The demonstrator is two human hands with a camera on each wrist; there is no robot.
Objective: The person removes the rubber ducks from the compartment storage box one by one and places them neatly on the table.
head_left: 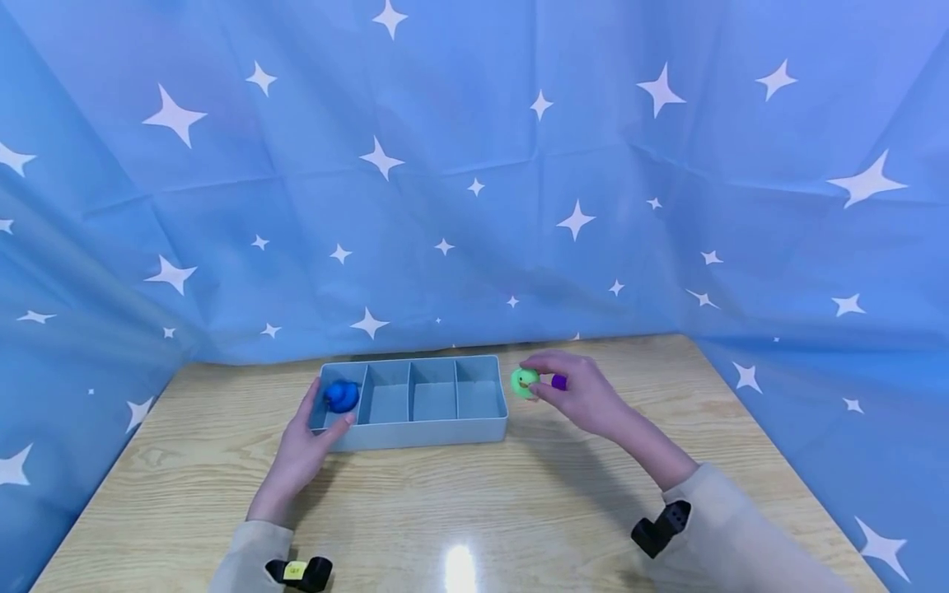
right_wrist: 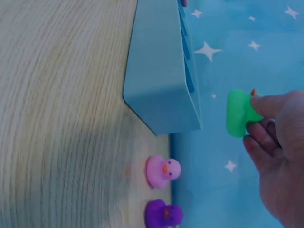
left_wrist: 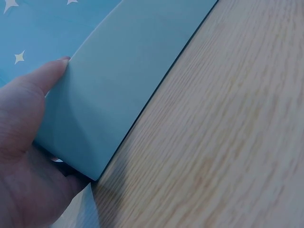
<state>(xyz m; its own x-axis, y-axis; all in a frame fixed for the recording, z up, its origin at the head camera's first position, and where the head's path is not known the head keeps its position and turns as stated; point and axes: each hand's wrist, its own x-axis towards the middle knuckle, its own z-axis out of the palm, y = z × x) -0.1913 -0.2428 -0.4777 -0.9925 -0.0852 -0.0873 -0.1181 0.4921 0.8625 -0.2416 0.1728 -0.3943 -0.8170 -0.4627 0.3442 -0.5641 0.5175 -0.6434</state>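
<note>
A light-blue box [head_left: 418, 434] with several compartments in a row lies on the table. In its leftmost compartment sits a blue rubber duck [head_left: 342, 396]. My left hand [head_left: 304, 449] grips the box's left end, the thumb over the front wall and the other fingers around the end. Just beyond the right end, my right hand [head_left: 582, 395] pinches a green rubber duck [head_left: 524, 383] between thumb and fingers, held up off the table. Below it, the right wrist view shows a pink rubber duck [right_wrist: 160, 171] and a purple rubber duck [right_wrist: 161, 214] on the table.
The wooden table [head_left: 430, 502] extends in front of the box. A blue cloth with white stars [head_left: 474, 165] hangs behind the table and along both sides. In the head view my right hand partly covers the purple duck.
</note>
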